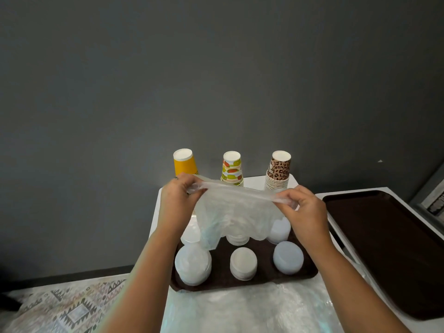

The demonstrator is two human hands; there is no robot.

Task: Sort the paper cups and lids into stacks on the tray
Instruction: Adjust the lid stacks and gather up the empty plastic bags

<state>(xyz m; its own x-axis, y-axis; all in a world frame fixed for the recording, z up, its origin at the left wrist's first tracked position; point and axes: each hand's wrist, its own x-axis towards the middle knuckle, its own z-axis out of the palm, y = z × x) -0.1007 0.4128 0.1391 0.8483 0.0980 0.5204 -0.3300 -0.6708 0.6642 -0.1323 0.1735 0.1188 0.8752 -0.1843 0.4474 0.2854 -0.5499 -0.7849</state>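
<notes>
Lid stacks point(243, 263) sit on the brown tray point(310, 270); three cup stacks point(231, 169) stand behind it. Above the tray, our left hand point(179, 195) and right hand point(304, 207) each pinch a clear plastic bag point(230, 212), stretched between them, probably emptied packaging. It hides the tray's rear lids. A second tray point(389, 236) lies right.
</notes>
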